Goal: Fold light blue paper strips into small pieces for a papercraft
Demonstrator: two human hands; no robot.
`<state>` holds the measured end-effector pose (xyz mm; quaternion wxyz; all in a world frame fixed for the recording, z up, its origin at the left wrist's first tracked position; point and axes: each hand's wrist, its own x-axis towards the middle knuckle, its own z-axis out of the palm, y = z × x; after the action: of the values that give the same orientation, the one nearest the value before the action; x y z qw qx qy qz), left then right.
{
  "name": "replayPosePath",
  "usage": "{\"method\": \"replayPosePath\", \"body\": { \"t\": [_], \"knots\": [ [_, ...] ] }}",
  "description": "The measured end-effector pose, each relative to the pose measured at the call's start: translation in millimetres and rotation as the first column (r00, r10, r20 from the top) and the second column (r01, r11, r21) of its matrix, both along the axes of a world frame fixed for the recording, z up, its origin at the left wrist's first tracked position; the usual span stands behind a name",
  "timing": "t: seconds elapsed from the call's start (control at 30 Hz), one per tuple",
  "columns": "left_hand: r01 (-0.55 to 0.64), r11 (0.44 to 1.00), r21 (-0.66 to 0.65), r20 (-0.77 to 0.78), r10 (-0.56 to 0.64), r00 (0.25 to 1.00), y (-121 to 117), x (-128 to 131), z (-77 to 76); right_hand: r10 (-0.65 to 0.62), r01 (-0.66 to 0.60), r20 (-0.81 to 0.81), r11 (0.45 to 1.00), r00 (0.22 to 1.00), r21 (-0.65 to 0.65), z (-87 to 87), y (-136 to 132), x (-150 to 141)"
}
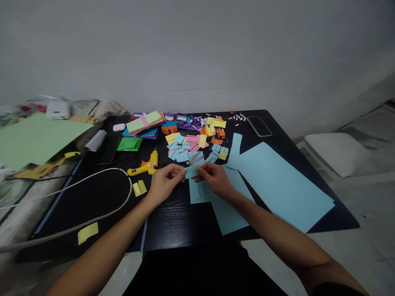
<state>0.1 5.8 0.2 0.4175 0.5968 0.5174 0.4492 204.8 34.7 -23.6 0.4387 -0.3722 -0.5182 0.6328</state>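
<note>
A small piece of light blue paper (191, 171) is stretched between my two hands above the table. My left hand (166, 183) pinches its left end with thumb and fingers. At the other end, my right hand (217, 180) is closed on the paper in a pinch. Under the right fingers lies a blue paper piece with a crease or slit (197, 195), beside a larger blue sheet (230, 207). Just beyond the hands, scissors (194, 158) rest on blue paper. A yellow glue gun (148, 164) lies left of my left hand.
Folded paper pieces in blue, pink, yellow and orange (194, 142) are heaped at the back. Large blue sheets (284, 185) cover the right side, near a phone (259, 126). A white cable (123, 201) loops across the left. A paper stack (145, 122) stands behind.
</note>
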Motion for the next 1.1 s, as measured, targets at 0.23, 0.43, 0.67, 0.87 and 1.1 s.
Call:
{"method": "replayPosePath", "body": {
  "t": [0.23, 0.43, 0.67, 0.87, 1.1],
  "knots": [
    [0.151, 0.988, -0.01, -0.102, -0.152, 0.983, 1.4, -3.2, -0.9, 0.093, -0.117, 0.214, 0.988, 0.972, 0.105, 2.7, -5.5, 0.0],
    [0.204, 0.977, 0.066, -0.236, -0.184, 0.954, 0.6, -2.5, -3.6, 0.173, -0.203, 0.271, 0.975, 0.947, 0.089, 0.5, -8.2, -2.2],
    [0.125, 0.989, 0.077, -0.252, -0.102, 0.962, 0.7, -1.7, -1.7, 0.155, -0.177, 0.236, 0.981, 0.959, 0.075, 1.6, -6.3, -1.3],
    [0.157, 0.987, 0.045, -0.226, -0.143, 0.964, -0.1, -1.4, -3.1, 0.19, -0.214, 0.253, 0.974, 0.949, 0.073, 7.7, -8.2, -0.7],
    [0.189, 0.977, 0.103, -0.3, -0.151, 0.942, -0.9, -1.6, -2.7, 0.147, -0.181, 0.279, 0.979, 0.949, 0.097, 6.4, -8.2, -0.9]
  ]
}}
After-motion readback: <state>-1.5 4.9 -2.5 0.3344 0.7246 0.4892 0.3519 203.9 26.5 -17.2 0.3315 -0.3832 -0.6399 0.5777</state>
